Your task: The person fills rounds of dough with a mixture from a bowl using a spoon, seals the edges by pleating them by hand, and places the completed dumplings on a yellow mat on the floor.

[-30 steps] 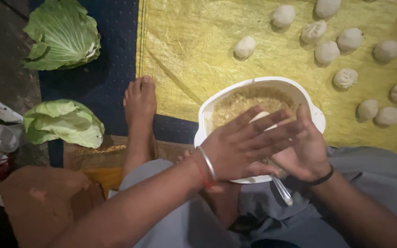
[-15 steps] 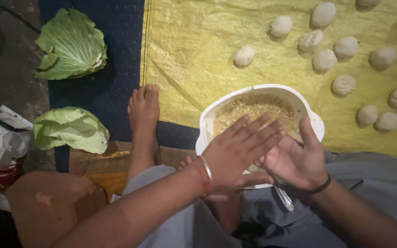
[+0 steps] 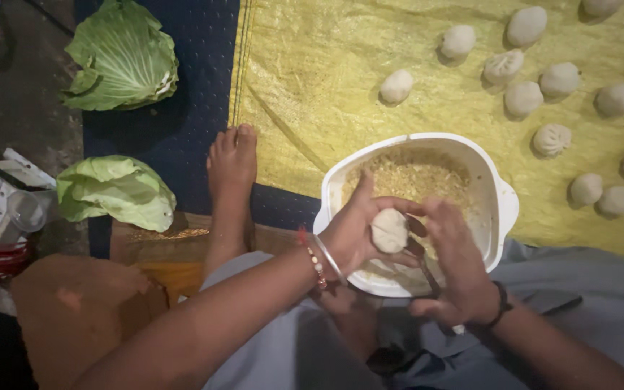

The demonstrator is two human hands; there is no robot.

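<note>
Dumpling (image 3: 389, 230), a pale round of dough, sits pinched in the left hand (image 3: 359, 235) above the near rim of the white bowl (image 3: 503, 209) of crumbly filling. The right hand (image 3: 456, 271), at 3 o'clock from it, curls half-closed with fingertips touching the dough. Finished dumplings (image 3: 523, 97) lie scattered on the yellow mat (image 3: 312, 87) at 1 o'clock. A bare foot (image 3: 231, 170) rests at 9 o'clock, with cabbage leaves (image 3: 117, 189) further left.

Bowl (image 3: 500, 195) near rim hidden by hands, edge dumplings (image 3: 604, 6) cropped
</note>
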